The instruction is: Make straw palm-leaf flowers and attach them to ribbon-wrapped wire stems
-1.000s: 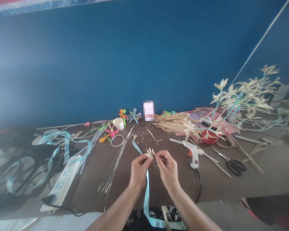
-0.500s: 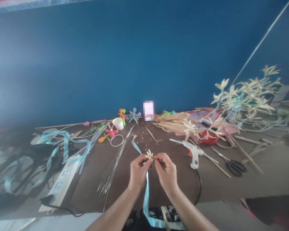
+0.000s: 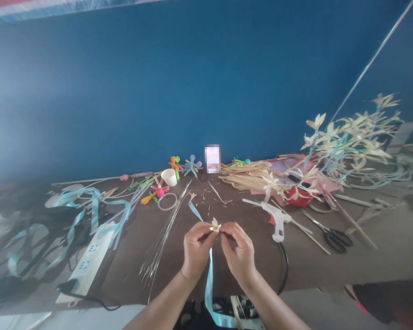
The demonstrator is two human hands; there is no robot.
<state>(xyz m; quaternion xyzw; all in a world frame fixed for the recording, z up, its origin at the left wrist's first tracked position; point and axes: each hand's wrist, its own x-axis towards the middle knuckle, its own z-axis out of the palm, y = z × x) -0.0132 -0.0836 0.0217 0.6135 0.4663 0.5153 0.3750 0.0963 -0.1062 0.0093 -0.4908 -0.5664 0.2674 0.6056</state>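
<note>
A small cream flower (image 3: 215, 225) is pinched between my two hands above the dark table (image 3: 172, 275). My left hand (image 3: 198, 247) grips its left side with thumb and forefinger. On the other side, the fingertips of my right hand (image 3: 239, 250) close on the flower's right edge. A light blue ribbon (image 3: 209, 279) hangs below my hands toward my lap; a stretch of it also shows beyond my left hand. To the right lies a white glue gun (image 3: 278, 220) with an orange trigger. A bundle of thin wires (image 3: 163, 233) lies left of my left hand.
Black scissors (image 3: 335, 238) lie at the right, below a red container (image 3: 299, 196) and cream flower stems (image 3: 354, 137). Dried husks (image 3: 248, 175), a white cup (image 3: 169, 177) and colourful figures (image 3: 192, 166) stand or lie near the wall. A power strip (image 3: 87, 263) is at the left.
The flower has tilted, so its open petals show more toward the camera. My hands have shifted slightly, with the right one a little lower and further right.
</note>
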